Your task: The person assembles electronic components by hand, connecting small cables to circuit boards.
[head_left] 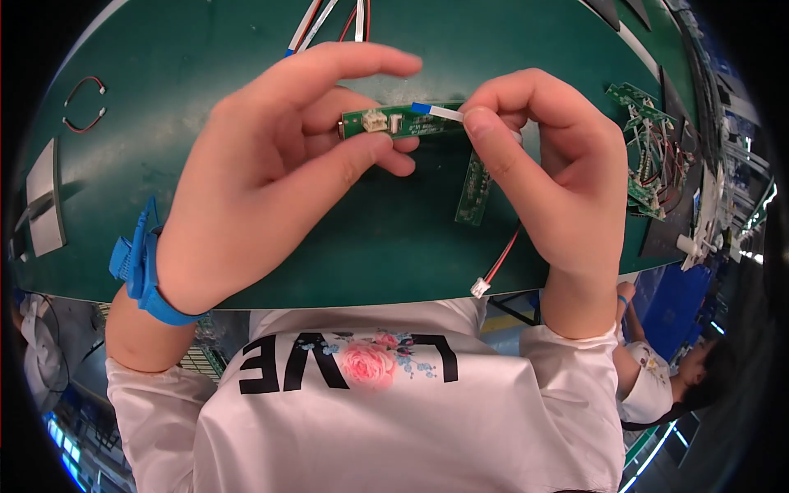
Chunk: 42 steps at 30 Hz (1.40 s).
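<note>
My left hand, with a blue wrist strap, grips a narrow green circuit board between thumb and fingers. The index finger is lifted off it. A white socket and a smaller connector sit on the board's upper face. My right hand pinches a white flat ribbon cable whose blue tip lies over the board near the smaller connector; whether it touches is unclear. Below the right fingers shows a second green board, its upper end hidden. A red and black wire with a white plug trails beneath that hand.
More ribbon cables and wires lie at the far edge. A short wired lead is at the far left, above a metal plate. Several boards with tangled wires are heaped at the right. Another person sits at lower right.
</note>
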Available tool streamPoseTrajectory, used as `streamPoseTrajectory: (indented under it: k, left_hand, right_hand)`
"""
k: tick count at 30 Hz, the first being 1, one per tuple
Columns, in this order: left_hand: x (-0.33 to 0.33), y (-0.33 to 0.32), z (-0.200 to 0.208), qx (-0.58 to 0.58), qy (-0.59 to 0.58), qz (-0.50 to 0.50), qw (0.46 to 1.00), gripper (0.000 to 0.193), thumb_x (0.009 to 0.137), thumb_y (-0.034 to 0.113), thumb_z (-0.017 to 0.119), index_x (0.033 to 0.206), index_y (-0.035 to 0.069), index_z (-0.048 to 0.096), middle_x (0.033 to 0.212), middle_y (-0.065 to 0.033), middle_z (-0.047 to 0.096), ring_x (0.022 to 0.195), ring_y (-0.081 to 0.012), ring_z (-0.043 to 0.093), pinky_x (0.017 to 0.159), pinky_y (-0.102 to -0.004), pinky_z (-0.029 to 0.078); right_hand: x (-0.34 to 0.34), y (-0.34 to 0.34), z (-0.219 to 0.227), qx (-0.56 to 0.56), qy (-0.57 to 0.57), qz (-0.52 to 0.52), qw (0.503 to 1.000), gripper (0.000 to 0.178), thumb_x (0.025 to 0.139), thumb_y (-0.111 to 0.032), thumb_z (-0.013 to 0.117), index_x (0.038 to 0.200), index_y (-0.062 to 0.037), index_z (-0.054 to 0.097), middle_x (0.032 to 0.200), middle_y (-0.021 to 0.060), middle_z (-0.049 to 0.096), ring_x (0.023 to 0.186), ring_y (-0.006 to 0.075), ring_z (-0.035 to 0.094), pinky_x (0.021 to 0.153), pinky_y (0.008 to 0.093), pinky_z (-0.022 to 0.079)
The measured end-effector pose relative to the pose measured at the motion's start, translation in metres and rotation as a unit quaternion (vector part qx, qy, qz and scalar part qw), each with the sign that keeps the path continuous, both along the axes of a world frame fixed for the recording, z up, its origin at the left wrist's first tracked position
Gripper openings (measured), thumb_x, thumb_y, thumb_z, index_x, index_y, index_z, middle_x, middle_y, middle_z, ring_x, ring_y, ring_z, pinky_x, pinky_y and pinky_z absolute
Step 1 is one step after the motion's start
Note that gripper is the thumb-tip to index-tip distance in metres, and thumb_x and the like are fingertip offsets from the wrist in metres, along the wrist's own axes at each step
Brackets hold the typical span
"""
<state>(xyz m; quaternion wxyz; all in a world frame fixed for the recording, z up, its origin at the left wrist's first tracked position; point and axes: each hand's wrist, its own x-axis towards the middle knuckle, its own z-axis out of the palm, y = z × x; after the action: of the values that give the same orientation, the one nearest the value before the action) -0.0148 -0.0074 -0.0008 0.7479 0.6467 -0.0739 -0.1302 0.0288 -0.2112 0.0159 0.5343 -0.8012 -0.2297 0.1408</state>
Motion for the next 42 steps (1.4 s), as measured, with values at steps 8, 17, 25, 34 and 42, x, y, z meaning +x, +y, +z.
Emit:
streamPoseTrajectory:
  k: [8, 17, 25, 34, 42]
  left_hand:
    - [0.005, 0.005, -0.004, -0.064, 0.094, -0.001, 0.993, 0.033, 0.091, 0.005, 0.052, 0.122, -0.006, 0.048, 0.108, -0.0159, 0.063, 0.095, -0.0223, 0.064, 0.089, -0.0308, 0.049]
    - [0.006, 0.003, 0.0, -0.09, 0.125, 0.007, 0.988, 0.035, 0.093, 0.011, 0.047, 0.125, -0.004, 0.047, 0.104, -0.016, 0.065, 0.097, -0.0214, 0.064, 0.093, -0.034, 0.047]
    - [0.006, 0.003, -0.002, -0.097, 0.145, -0.007, 0.985, 0.035, 0.093, 0.012, 0.047, 0.125, -0.004, 0.047, 0.101, -0.0163, 0.066, 0.092, -0.0201, 0.065, 0.09, -0.0326, 0.048]
    - [0.007, -0.001, -0.001, -0.071, 0.135, -0.003, 0.988, 0.034, 0.092, 0.009, 0.047, 0.123, -0.004, 0.048, 0.1, -0.0142, 0.066, 0.089, -0.0189, 0.065, 0.086, -0.0305, 0.049]
    - [0.008, -0.003, -0.001, -0.061, 0.132, 0.001, 0.989, 0.034, 0.091, 0.009, 0.048, 0.123, -0.004, 0.049, 0.1, -0.0151, 0.066, 0.088, -0.0184, 0.065, 0.084, -0.0291, 0.049]
  right_hand:
    - [-0.007, 0.005, -0.006, -0.02, -0.085, -0.027, 0.996, 0.005, 0.079, 0.003, 0.063, 0.083, 0.0033, 0.06, 0.077, 0.0024, 0.051, 0.077, 0.0113, 0.045, 0.071, 0.0217, 0.034]
    - [-0.009, 0.005, -0.015, -0.027, -0.249, -0.025, 0.968, 0.005, 0.079, 0.001, 0.065, 0.083, 0.0009, 0.061, 0.085, 0.004, 0.06, 0.107, 0.0246, 0.044, 0.088, 0.0337, 0.034]
    - [-0.006, 0.004, -0.023, 0.035, -0.224, -0.021, 0.974, 0.005, 0.079, 0.003, 0.064, 0.084, 0.0019, 0.062, 0.082, 0.0046, 0.061, 0.105, 0.0264, 0.047, 0.087, 0.0347, 0.035]
    - [-0.01, 0.007, -0.022, 0.056, -0.16, -0.05, 0.984, 0.007, 0.079, 0.003, 0.065, 0.085, 0.0025, 0.062, 0.086, 0.0058, 0.06, 0.102, 0.0218, 0.049, 0.087, 0.0346, 0.037]
    - [-0.005, 0.002, -0.028, 0.074, -0.207, -0.029, 0.975, 0.009, 0.079, 0.003, 0.066, 0.087, 0.0038, 0.062, 0.091, 0.0091, 0.059, 0.098, 0.02, 0.05, 0.096, 0.0395, 0.034]
